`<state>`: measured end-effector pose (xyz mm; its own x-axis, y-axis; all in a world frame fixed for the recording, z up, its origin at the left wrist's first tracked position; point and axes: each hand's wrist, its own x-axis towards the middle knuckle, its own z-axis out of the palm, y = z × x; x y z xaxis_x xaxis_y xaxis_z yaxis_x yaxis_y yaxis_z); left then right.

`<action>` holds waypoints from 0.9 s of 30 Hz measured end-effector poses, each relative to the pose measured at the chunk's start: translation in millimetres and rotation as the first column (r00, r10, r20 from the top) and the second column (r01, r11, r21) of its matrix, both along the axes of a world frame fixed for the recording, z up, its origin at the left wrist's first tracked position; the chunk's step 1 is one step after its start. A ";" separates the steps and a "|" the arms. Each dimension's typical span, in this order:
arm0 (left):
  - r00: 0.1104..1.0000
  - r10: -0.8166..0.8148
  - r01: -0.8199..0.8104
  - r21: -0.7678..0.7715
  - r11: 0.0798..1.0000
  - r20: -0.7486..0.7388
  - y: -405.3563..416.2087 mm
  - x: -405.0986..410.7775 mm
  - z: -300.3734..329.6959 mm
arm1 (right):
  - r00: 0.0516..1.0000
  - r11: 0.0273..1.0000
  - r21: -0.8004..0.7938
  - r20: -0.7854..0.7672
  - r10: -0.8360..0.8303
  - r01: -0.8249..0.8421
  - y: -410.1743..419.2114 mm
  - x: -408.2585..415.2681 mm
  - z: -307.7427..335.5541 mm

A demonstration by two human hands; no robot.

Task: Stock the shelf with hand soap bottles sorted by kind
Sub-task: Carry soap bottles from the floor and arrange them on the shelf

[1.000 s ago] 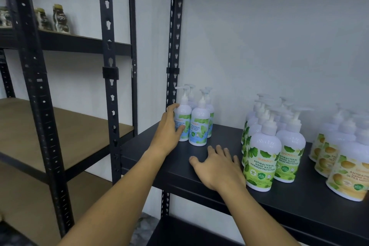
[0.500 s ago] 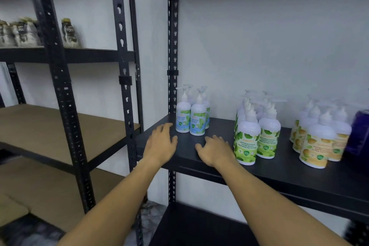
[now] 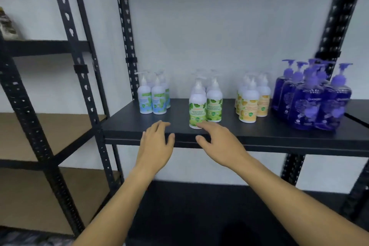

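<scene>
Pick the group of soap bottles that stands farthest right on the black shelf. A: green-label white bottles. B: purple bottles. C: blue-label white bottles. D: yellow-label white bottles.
B: the purple bottles stand at the right end of the black shelf, past the yellow-label white bottles, the green-label white bottles and the blue-label white bottles.

Head view, facing shelf (image 3: 259,132) closely
</scene>
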<state>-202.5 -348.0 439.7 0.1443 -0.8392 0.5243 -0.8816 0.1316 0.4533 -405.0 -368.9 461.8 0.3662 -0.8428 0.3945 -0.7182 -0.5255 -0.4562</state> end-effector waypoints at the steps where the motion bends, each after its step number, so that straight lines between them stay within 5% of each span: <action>1: 1.000 -0.028 0.028 -0.003 1.000 -0.001 2.5 -16.6 -2.0 | 0.999 0.999 0.001 0.006 -0.040 0.040 5.7 -19.1 -4.7; 13: 0.870 -0.488 0.475 0.147 0.868 0.067 39.2 -244.1 -76.7 | 0.854 0.838 0.179 -0.031 -0.520 0.516 110.5 -255.6 -110.3; 27: 0.457 -0.854 0.655 0.555 0.512 0.249 115.1 -446.7 -225.9 | 0.567 0.386 0.484 -0.311 -0.763 0.785 290.3 -409.8 -286.6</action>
